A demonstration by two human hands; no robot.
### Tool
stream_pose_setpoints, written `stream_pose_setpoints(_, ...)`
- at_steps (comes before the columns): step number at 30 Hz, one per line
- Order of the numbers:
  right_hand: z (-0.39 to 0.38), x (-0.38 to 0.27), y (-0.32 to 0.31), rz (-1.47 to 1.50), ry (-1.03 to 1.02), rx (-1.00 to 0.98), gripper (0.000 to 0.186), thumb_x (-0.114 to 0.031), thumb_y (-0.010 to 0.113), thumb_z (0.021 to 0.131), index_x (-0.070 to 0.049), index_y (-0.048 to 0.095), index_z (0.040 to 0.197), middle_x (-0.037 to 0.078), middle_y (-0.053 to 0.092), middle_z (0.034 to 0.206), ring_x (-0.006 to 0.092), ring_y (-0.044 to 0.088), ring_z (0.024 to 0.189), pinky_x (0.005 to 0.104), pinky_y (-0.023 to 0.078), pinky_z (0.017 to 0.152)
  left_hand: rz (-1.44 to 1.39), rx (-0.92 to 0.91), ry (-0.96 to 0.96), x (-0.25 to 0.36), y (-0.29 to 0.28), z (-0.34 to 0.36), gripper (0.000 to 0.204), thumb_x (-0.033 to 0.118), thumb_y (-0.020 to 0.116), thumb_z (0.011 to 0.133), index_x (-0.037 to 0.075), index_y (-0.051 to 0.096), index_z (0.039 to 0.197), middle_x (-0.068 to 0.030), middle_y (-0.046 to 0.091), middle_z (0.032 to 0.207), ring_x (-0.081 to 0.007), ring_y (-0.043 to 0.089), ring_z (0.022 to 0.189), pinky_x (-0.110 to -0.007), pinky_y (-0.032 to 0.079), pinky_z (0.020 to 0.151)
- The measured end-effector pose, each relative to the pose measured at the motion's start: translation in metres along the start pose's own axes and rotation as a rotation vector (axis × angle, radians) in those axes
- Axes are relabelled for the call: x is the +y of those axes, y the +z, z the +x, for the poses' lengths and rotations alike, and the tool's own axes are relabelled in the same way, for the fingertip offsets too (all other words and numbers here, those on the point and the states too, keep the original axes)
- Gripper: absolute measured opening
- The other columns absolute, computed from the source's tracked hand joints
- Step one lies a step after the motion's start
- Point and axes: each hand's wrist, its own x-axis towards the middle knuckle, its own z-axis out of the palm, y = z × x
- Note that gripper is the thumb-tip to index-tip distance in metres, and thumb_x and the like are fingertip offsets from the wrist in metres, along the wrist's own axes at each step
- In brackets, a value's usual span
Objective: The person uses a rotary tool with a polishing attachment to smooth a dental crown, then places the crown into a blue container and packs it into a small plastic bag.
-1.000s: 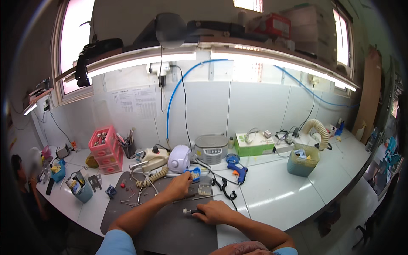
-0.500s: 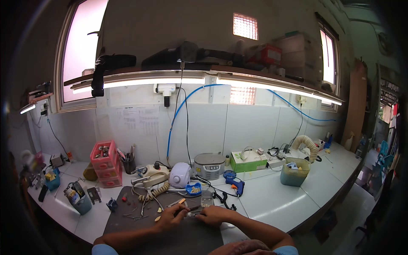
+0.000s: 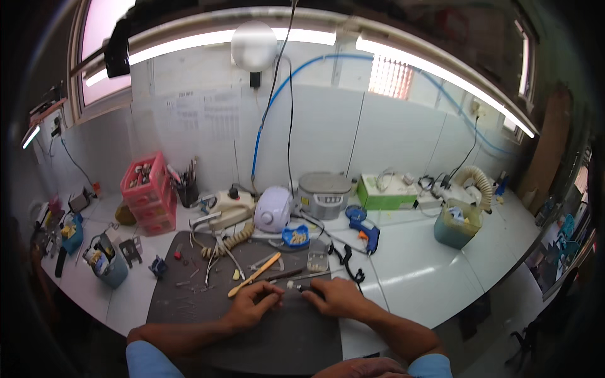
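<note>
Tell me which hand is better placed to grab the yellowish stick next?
Probably the left hand: it is close beside the yellowish stick. The right hand is farther away and grips a dark-handled tool with a white tip. I can't tell whether the left hand holds something small.

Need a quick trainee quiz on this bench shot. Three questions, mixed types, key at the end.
1. Which hand holds the dark-handled tool?
2. True or false: the blue tray sits to the left of the clear box.
3. What color is the drawer unit?
A. Green
B. Pink
C. White

Key:
1. The right hand.
2. True.
3. B.
</note>
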Motion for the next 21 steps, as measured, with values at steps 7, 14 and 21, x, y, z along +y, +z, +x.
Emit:
stream_pose_setpoints(7, 0.013, 0.006, -0.003, 0.041, -0.119, 0.297, 0.032, -0.035, 0.075, 0.109, -0.007, 0.065, 0.099, 0.019, 0.074, 0.076, 0.0435, 0.073, 0.067, 0.0533, 0.054, 0.061, -0.167, -0.055, -0.106, 0.002, -0.012, 0.022, 0.024, 0.007, 0.072, 0.112, -0.001, 0.066, 0.134, -0.013, 0.077, 0.124, -0.0215, 0.078, 0.115, -0.033, 0.063, 0.094)
stream_pose_setpoints(14, 0.003, -0.005, 0.009, 0.073, -0.184, 0.265, 0.032, -0.033, 0.079, 0.107, -0.007, 0.063, 0.098, 0.015, 0.073, 0.076, 0.0389, 0.072, 0.064, 0.0482, 0.052, 0.057, -0.195, -0.097, -0.13, 0.007, -0.011, 0.003, 0.025, 0.007, 0.073, 0.112, 0.0, 0.063, 0.134, -0.0132, 0.077, 0.126, -0.0223, 0.08, 0.118, -0.032, 0.066, 0.094)
stream_pose_setpoints(21, -0.001, -0.009, 0.011, 0.064, -0.238, 0.225, 0.033, -0.033, 0.082, 0.104, -0.007, 0.063, 0.096, 0.014, 0.07, 0.073, 0.0383, 0.069, 0.061, 0.047, 0.049, 0.054, -0.222, -0.073, -0.168, 0.013, -0.006, 0.004, 0.023, 0.007, 0.076, 0.111, 0.0, 0.064, 0.129, -0.0097, 0.075, 0.121, -0.0191, 0.08, 0.115, -0.03, 0.067, 0.091)
